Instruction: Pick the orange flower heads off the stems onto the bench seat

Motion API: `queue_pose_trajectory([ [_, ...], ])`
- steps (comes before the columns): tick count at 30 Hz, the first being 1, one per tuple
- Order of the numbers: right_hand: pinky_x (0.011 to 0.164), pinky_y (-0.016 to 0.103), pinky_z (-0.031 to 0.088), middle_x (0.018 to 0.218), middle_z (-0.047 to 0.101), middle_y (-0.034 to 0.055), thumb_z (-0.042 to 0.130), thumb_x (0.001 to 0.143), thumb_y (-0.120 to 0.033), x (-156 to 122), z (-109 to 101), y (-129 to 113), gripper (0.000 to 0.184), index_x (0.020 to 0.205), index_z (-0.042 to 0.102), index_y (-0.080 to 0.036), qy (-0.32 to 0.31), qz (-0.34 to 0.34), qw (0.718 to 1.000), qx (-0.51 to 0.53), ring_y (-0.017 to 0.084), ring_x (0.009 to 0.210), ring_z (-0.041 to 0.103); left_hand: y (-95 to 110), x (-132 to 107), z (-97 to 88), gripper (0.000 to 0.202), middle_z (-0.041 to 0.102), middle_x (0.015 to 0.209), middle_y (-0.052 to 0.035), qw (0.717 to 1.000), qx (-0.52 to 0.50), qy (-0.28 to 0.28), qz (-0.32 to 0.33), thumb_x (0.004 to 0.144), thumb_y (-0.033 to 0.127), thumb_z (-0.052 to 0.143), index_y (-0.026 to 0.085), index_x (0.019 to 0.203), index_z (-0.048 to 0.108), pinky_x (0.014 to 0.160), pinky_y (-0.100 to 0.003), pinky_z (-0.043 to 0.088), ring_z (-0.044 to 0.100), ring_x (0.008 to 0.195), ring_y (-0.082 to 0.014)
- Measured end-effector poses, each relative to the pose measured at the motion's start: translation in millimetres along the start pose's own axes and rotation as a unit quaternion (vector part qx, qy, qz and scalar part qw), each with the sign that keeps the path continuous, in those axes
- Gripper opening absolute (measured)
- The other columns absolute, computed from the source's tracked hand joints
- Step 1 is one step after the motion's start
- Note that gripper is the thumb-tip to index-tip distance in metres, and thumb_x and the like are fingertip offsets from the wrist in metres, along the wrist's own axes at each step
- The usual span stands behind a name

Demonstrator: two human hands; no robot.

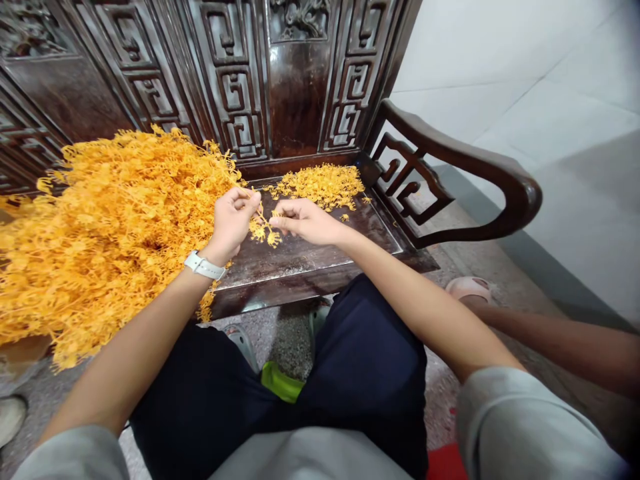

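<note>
My left hand (236,220) pinches the stem of a yellow plastic flower sprig (273,238) above the bench seat. Thumb and fingertips of my right hand (305,221) are closed at the sprig's branching end, touching it from the right; whether a small piece is between them is too fine to make out. A large heap of orange-yellow sprigs (125,240) rises to the left of my left hand. Behind my right hand lies a smaller pile of loose yellow flower pieces (325,187) on the seat.
The dark wooden bench (300,261) has a carved back (295,93) and a curved armrest (465,150) on the right. Another person's leg and pink shoe (470,288) are at the right. Something bright green (281,383) shows between my knees.
</note>
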State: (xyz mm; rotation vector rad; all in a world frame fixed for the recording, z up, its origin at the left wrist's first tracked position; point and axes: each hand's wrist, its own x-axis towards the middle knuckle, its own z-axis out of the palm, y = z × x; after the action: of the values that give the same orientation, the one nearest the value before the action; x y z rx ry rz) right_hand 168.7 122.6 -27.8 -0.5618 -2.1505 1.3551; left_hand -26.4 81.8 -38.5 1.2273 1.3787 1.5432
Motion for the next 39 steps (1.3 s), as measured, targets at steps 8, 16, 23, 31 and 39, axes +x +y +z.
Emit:
queue_pose_trajectory([
  [8, 0.066, 0.033, 0.032, 0.094, 0.07, 0.0094, 0.051, 0.103, -0.01, -17.2, 30.8, -53.5, 0.018, 0.096, 0.065, -0.016, -0.045, -0.173, 0.85, -0.496, 0.021, 0.084, 0.057, 12.8, -3.4, 14.1, 0.019, 0.066, 0.064, -0.0003, 0.994, -0.034, 0.054, -0.088, 0.068, 0.006, 0.074, 0.017, 0.064, 0.06, 0.058, -0.025, 0.047, 0.06, 0.057, -0.0116],
  [16, 0.089, 0.029, 0.053, 0.103, 0.079, 0.0105, 0.053, 0.095, 0.001, -20.8, 37.7, -102.0, 0.021, 0.096, 0.07, -0.013, -0.147, -0.231, 0.928, -0.254, 0.02, 0.102, 0.073, 15.5, 19.0, 10.7, 0.015, 0.065, 0.06, 0.0002, 0.99, -0.054, 0.119, -0.052, 0.069, 0.01, 0.076, 0.017, 0.07, 0.063, 0.054, -0.023, 0.043, 0.058, 0.052, -0.0122],
  [23, 0.08, 0.022, 0.06, 0.085, 0.078, 0.0076, 0.084, 0.087, -0.024, -16.7, 30.2, -106.2, 0.014, 0.089, 0.072, -0.016, -0.475, -0.137, 0.815, 0.302, 0.017, 0.081, 0.076, 16.5, 53.9, -34.2, 0.024, 0.067, 0.067, -0.0013, 0.989, -0.089, 0.104, -0.053, 0.072, 0.021, 0.085, 0.016, 0.076, 0.063, 0.056, -0.02, 0.046, 0.061, 0.056, -0.0109],
  [31, 0.051, 0.02, 0.04, 0.069, 0.061, -0.0008, 0.06, 0.091, -0.027, 37.3, -7.0, -36.6, 0.011, 0.088, 0.057, -0.017, 0.264, 0.148, 0.725, 0.619, 0.008, 0.053, 0.047, 9.1, 39.6, -38.0, 0.037, 0.073, 0.072, -0.0027, 0.988, -0.097, 0.058, -0.108, 0.064, 0.032, 0.097, 0.015, 0.081, 0.068, 0.056, -0.016, 0.05, 0.064, 0.059, -0.0093],
  [39, 0.057, 0.022, 0.037, 0.073, 0.058, -0.0038, 0.073, 0.092, -0.042, 41.1, 19.4, -19.9, 0.028, 0.084, 0.06, -0.02, 0.226, 0.043, 0.961, 0.151, 0.009, 0.061, 0.049, 21.1, 35.7, -26.7, 0.036, 0.075, 0.077, -0.0031, 0.986, -0.135, 0.088, -0.048, 0.07, 0.032, 0.097, 0.017, 0.082, 0.066, 0.047, -0.015, 0.045, 0.065, 0.056, -0.0086],
])
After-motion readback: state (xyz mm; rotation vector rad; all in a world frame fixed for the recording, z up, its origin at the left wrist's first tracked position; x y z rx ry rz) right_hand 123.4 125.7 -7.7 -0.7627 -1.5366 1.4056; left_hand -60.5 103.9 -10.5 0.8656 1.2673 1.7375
